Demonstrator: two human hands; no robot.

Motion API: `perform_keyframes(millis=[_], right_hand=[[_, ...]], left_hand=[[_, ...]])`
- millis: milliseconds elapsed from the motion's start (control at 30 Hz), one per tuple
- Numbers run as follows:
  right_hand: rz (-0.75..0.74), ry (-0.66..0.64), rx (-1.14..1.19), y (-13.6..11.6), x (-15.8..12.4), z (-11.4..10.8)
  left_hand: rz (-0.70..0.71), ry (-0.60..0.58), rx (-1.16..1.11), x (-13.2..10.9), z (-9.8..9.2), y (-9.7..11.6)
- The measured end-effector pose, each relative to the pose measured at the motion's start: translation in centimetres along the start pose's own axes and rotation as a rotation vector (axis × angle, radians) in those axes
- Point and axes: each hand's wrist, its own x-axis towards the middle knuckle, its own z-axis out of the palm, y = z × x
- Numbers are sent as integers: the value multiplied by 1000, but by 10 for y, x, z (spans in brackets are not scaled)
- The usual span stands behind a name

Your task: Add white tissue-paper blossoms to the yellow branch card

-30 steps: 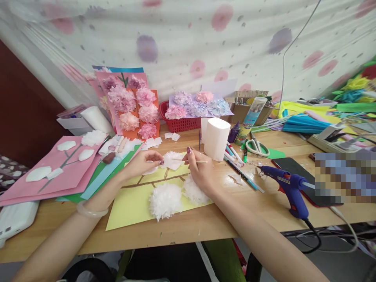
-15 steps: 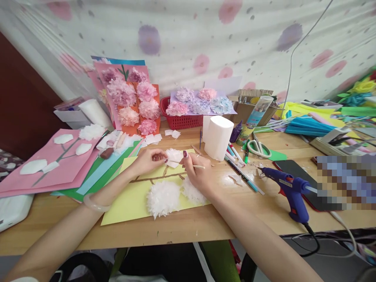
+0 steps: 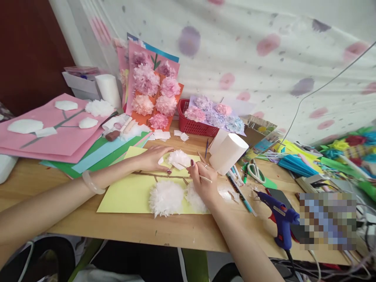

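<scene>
A yellow sheet of paper (image 3: pixel 126 199) lies on the table with a brown branch line (image 3: pixel 176 177) across it. Two ruffled white paper flowers sit below that line: one full flower (image 3: pixel 166 198) and another (image 3: pixel 194 197) partly covered by my right hand. My right hand (image 3: pixel 205 182) grips a thin pale stick (image 3: pixel 206 179), whose far end reaches the upper white flower (image 3: pixel 178 158). My left hand (image 3: pixel 155 158) rests on the sheet at that flower's left side, thumb and fingers apart. A small white bit (image 3: pixel 160 160) shows between them.
On the right lie a blue hot glue gun (image 3: pixel 277 219), scissors (image 3: pixel 256 172) and several pens (image 3: pixel 242 194). A white tissue roll (image 3: pixel 230 152) stands beyond my right hand. Pink sheets (image 3: pixel 64 145) with white petals are at left; a red basket (image 3: pixel 199 128) stands at the back.
My left hand has gone from pinched fingers to spread ones beside the upper flower. My right hand still holds the stick there. The whole view has shifted and tilted.
</scene>
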Motion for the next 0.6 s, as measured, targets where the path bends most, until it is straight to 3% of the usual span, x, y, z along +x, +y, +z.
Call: perform_keyframes(millis=[133,267,367,600], right_hand=[[0,-64,-98,-12,19,7],[74,-123,-246,-22,47,22],[177,-169,-229,-20,66,30],[374,-127,-81,-16,78,13]], left_hand=[[46,28,-6,2,3,-6],[52,32,-13,1,2,-3],[34,14,-8,0,-1,1],[44,63,-1,-5,-1,1]])
